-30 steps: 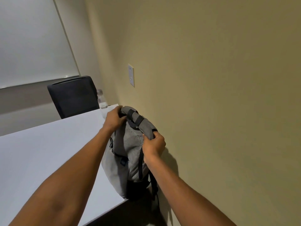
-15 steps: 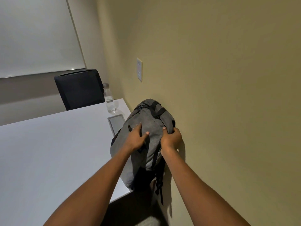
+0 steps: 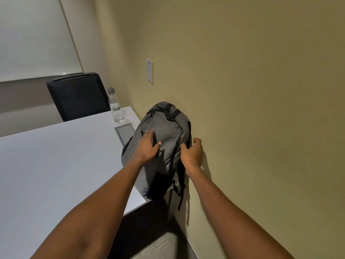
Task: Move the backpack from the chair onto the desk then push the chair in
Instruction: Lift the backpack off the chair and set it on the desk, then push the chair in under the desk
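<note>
The grey backpack point(image 3: 169, 126) with black straps lies on the right corner of the white desk point(image 3: 56, 157), its right side against the beige wall and its bottom end over the near edge. My left hand point(image 3: 147, 145) rests flat on its top, fingers spread. At the bag's right edge, next to a black strap, my right hand point(image 3: 193, 156) is half curled with the thumb lifted and grips nothing firmly. A black chair point(image 3: 78, 96) stands at the desk's far side.
A clear water bottle point(image 3: 115, 107) stands on the far right corner of the desk, with a grey inset panel point(image 3: 124, 132) just in front of it, touching the bag's left side. A wall plate point(image 3: 150, 71) is above. Carpet point(image 3: 155, 245) shows below the desk edge.
The backpack went from upright at the desk edge to lying on the desk and slid further onto it. My left hand moved from its top handle to its flat side; my right hand loosened.
</note>
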A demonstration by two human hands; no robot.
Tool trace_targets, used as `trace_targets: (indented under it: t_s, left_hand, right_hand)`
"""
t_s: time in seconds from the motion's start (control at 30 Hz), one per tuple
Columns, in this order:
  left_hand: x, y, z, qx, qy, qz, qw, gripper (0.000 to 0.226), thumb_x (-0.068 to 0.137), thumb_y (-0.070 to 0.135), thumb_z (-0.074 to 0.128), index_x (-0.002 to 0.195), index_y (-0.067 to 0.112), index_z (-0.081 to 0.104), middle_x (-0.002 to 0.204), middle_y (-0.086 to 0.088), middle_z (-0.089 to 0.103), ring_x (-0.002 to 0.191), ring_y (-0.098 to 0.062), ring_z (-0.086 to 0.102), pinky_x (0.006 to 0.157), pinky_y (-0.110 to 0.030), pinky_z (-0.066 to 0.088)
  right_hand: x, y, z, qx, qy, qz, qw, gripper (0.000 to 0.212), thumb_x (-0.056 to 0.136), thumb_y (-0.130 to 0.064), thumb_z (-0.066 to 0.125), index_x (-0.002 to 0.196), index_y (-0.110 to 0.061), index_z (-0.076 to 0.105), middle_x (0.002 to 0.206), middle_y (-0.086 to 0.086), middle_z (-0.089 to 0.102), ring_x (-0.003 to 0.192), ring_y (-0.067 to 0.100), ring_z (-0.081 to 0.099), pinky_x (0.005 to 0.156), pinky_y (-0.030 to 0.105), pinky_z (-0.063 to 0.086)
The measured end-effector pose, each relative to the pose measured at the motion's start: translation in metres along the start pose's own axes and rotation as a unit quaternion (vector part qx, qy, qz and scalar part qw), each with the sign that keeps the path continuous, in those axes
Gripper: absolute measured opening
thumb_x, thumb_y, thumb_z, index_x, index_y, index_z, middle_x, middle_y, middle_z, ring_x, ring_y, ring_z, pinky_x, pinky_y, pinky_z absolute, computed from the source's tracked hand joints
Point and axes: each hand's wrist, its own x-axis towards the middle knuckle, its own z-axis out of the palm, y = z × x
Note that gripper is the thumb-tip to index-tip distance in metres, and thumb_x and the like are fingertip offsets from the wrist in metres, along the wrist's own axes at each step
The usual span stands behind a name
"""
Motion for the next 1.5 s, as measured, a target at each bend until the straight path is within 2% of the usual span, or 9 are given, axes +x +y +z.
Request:
trace_targets:
  t_s: [0.07,0.13,0.37,0.5,0.67,0.83,1.07,1.27,1.5]
  left_hand:
    - [-0.028,-0.004,-0.01,0.006,-0.006,0.012,1.0,0.076,0.104,0.036,0.06,0.165,0.01,0.022,0.173,-0.016,0.021,0.161,-0.034,0.018,0.132,-0.051,0.018]
    - [-0.048,-0.008,-0.015,0.017,-0.014,0.023,0.999,0.076,0.104,0.037,0.059,0.165,0.011,0.021,0.174,-0.016,0.019,0.161,-0.035,0.019,0.131,-0.051,0.019]
    - [-0.157,-0.034,-0.027,0.056,-0.048,0.051,0.996,0.075,0.105,0.038,0.057,0.166,0.016,0.018,0.175,-0.014,0.018,0.16,-0.036,0.022,0.131,-0.049,0.02]
    - [-0.211,-0.048,-0.025,0.087,-0.068,0.069,0.991,0.076,0.106,0.036,0.057,0.167,0.017,0.016,0.175,-0.012,0.018,0.159,-0.035,0.023,0.131,-0.051,0.021]
    - [-0.288,-0.063,-0.021,0.098,-0.105,0.062,0.988,0.074,0.106,0.035,0.057,0.167,0.021,0.017,0.175,-0.01,0.018,0.16,-0.033,0.022,0.131,-0.049,0.021]
    - [-0.361,-0.083,-0.011,0.127,-0.126,0.059,0.982,0.074,0.105,0.035,0.058,0.166,0.018,0.02,0.174,-0.011,0.023,0.16,-0.032,0.024,0.132,-0.051,0.02]
    - [-0.447,-0.13,0.004,0.157,-0.175,0.021,0.972,0.073,0.106,0.032,0.054,0.166,0.016,0.016,0.175,-0.011,0.018,0.161,-0.029,0.019,0.133,-0.05,0.011]
    - [-0.52,-0.168,0.002,0.148,-0.182,-0.002,0.972,0.072,0.105,0.032,0.057,0.165,0.013,0.022,0.174,-0.011,0.021,0.161,-0.028,0.021,0.132,-0.047,0.012]
    - [-0.567,-0.23,-0.056,0.175,-0.18,0.013,0.968,0.07,0.105,0.034,0.054,0.164,0.012,0.024,0.174,-0.009,0.021,0.161,-0.025,0.02,0.131,-0.047,0.012]
  right_hand:
    - [-0.035,0.0,-0.005,-0.02,-0.004,-0.011,1.0,0.051,0.103,-0.021,0.062,0.15,-0.01,0.047,0.147,0.011,0.058,0.124,0.034,0.065,0.099,0.044,0.057]
    - [-0.057,0.004,-0.006,-0.042,-0.012,-0.025,0.999,0.054,0.103,-0.023,0.061,0.153,-0.009,0.047,0.153,0.011,0.054,0.137,0.035,0.058,0.112,0.051,0.052]
    - [-0.17,0.037,-0.024,-0.179,-0.016,-0.066,0.982,0.07,0.107,-0.029,0.058,0.166,-0.008,0.03,0.172,0.011,0.032,0.158,0.031,0.035,0.126,0.045,0.039]
    - [-0.219,0.066,-0.034,-0.303,-0.028,-0.109,0.946,0.079,0.106,-0.035,0.059,0.169,-0.008,0.02,0.178,0.012,0.02,0.164,0.03,0.023,0.134,0.042,0.024]
    - [-0.291,0.102,-0.051,-0.388,-0.049,-0.092,0.916,0.083,0.107,-0.042,0.055,0.171,-0.011,0.013,0.18,0.011,0.012,0.167,0.029,0.015,0.136,0.044,0.017]
    - [-0.356,0.139,-0.069,-0.413,-0.07,-0.055,0.907,0.083,0.108,-0.044,0.053,0.171,-0.011,0.012,0.18,0.011,0.011,0.167,0.03,0.015,0.136,0.046,0.017]
    - [-0.432,0.192,-0.074,-0.397,-0.111,-0.015,0.911,0.079,0.107,-0.043,0.053,0.17,-0.013,0.016,0.179,0.012,0.015,0.165,0.03,0.019,0.136,0.046,0.017]
    - [-0.499,0.226,-0.049,-0.366,-0.135,0.002,0.921,0.076,0.108,-0.041,0.052,0.17,-0.014,0.018,0.178,0.01,0.019,0.165,0.027,0.023,0.134,0.042,0.02]
    - [-0.573,0.219,0.016,-0.351,-0.142,0.003,0.926,0.076,0.106,-0.043,0.053,0.169,-0.012,0.024,0.176,0.01,0.026,0.163,0.026,0.028,0.133,0.04,0.021]
